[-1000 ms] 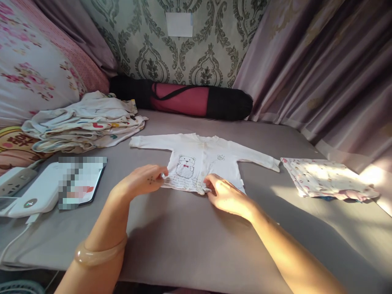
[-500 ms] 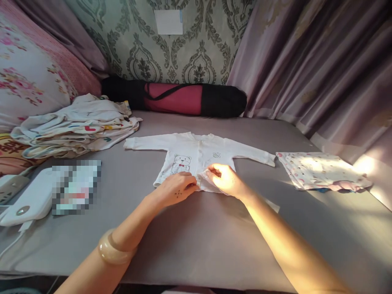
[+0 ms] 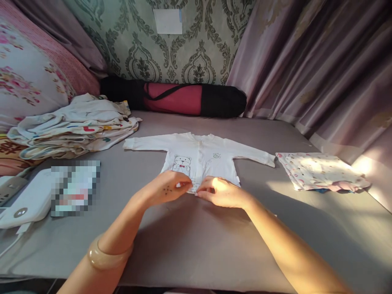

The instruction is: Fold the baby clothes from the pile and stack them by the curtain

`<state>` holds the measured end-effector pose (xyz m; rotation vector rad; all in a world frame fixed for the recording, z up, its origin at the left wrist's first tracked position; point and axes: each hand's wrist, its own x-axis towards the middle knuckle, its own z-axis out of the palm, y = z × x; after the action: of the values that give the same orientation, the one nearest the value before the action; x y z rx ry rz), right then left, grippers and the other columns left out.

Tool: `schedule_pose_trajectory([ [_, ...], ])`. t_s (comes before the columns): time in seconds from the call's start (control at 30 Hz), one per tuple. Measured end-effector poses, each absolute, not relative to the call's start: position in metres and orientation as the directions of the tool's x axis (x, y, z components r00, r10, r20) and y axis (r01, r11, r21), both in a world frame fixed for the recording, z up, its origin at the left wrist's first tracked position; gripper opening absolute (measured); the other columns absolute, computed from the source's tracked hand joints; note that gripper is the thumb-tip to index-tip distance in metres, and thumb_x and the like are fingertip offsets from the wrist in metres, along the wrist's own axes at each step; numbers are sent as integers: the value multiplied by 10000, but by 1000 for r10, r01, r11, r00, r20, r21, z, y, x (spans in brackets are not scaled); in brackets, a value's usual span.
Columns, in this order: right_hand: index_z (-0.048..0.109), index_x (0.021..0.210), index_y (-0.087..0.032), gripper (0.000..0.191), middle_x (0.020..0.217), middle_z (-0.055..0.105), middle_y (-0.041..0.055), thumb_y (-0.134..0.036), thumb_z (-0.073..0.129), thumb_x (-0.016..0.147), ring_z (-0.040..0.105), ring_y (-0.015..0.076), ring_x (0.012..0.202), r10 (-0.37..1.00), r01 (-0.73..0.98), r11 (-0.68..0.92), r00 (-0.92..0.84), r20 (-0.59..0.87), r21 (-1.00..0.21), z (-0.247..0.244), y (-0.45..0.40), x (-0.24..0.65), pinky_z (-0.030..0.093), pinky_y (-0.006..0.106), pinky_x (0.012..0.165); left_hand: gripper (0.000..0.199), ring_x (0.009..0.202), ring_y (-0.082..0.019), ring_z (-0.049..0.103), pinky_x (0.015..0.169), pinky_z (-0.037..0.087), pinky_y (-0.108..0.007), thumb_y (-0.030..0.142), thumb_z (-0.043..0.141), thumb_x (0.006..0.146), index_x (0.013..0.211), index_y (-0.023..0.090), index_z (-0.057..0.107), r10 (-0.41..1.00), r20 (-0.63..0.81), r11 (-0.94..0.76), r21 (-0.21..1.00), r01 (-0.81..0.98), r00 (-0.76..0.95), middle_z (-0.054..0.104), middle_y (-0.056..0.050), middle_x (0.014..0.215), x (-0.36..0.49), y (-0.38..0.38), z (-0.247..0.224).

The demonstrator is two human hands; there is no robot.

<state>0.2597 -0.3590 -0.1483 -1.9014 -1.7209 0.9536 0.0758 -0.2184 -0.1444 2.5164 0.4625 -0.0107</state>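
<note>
A white long-sleeved baby shirt (image 3: 211, 149) lies flat with its sleeves spread and its collar away from me. A bear print is on its left half and a small bee on its right. My left hand (image 3: 167, 188) pinches the bottom hem near the middle of the front. Just beside it, my right hand (image 3: 225, 192) is closed on the hem at the front opening, thumb and fingers together. The fingertips are close to each other, and the cloth between them is partly hidden.
A heap of baby clothes (image 3: 79, 126) lies at the left, near a pixelated flat object (image 3: 76, 188) and a white device (image 3: 30, 200) with a cable. Folded printed cloth (image 3: 324, 169) rests at the right. A black and red bolster-shaped bag (image 3: 174, 99) lies along the wall.
My right hand has moved down to the bottom hem, and the lifted front flap now lies flatter. My left hand has shifted slightly left.
</note>
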Motion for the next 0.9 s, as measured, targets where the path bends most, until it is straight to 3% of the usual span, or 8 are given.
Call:
schedule_pose_trajectory([
  [0.07, 665, 727, -249, 297, 751, 654, -16, -400, 497, 920, 576, 151, 703, 971, 758, -179, 36, -234, -627, -145, -352, 261, 429, 252, 620, 333, 778, -175, 589, 679, 415, -250, 384, 400, 934, 896, 221, 688, 465, -83, -768, 457, 448, 881, 662, -38, 838, 68, -205, -146],
  [0.13, 659, 754, -243, 371, 735, 646, -3, -382, 392, 969, 574, 157, 701, 985, 809, -149, 72, -155, -568, -144, -333, 260, 435, 266, 646, 309, 893, -209, 596, 707, 420, -259, 379, 407, 927, 973, 225, 671, 591, -25, -748, 357, 559, 806, 645, -62, 959, 59, -193, -152],
  [0.23, 655, 1063, -190, 369, 1078, 677, 82, -318, 316, 992, 602, 198, 1007, 998, 866, -24, 53, 44, -500, -151, -288, 254, 438, 309, 886, 290, 1008, -233, 580, 760, 437, -272, 383, 478, 891, 1094, 256, 641, 663, -14, -716, 279, 640, 748, 595, -73, 1057, 50, -184, -164],
  [0.33, 416, 1422, -96, 508, 1519, 386, 161, -345, 303, 994, 318, 254, 1411, 999, 898, -36, 23, -36, -438, -165, -240, 246, 253, 392, 1132, 337, 943, -216, 593, 781, 442, -283, 409, 529, 865, 1168, 290, 617, 652, -129, -692, 301, 656, 747, 595, -52, 1030, 46, -182, -169],
  [0.43, 197, 1533, -66, 649, 1625, 109, 146, -443, 213, 1005, 48, 263, 1496, 989, 912, -107, 55, -140, -396, -181, -209, 240, 74, 451, 1190, 425, 870, -215, 602, 768, 437, -284, 446, 539, 856, 1246, 285, 593, 620, -236, -669, 340, 661, 748, 623, -42, 949, 44, -179, -164],
  [0.57, 140, 1547, -53, 694, 1628, 67, 140, -480, 165, 1000, 5, 269, 1497, 983, 931, -155, 113, -144, -331, -200, -197, 234, -7, 491, 1184, 507, 745, -200, 610, 659, 423, -259, 430, 550, 825, 1303, 261, 570, 584, -355, -593, 427, 682, 730, 647, -23, 837, 41, -173, -154],
  [0.77, 188, 1538, -57, 671, 1625, 102, 139, -460, 174, 1001, 48, 271, 1493, 987, 952, -157, 145, -68, -262, -208, -199, 226, 11, 498, 1180, 542, 552, -167, 582, 528, 405, -242, 438, 593, 744, 1240, 219, 609, 547, -442, -486, 524, 700, 711, 645, 4, 686, 32, -167, -146],
  [0.9, 178, 1541, -57, 651, 1625, 97, 150, -429, 151, 1007, 47, 281, 1492, 975, 937, -219, 199, -100, -272, -206, -206, 214, 14, 516, 1176, 427, 497, -153, 559, 497, 402, -240, 562, 552, 754, 922, 192, 684, 539, -446, -457, 557, 693, 714, 632, -5, 609, 26, -160, -146],
])
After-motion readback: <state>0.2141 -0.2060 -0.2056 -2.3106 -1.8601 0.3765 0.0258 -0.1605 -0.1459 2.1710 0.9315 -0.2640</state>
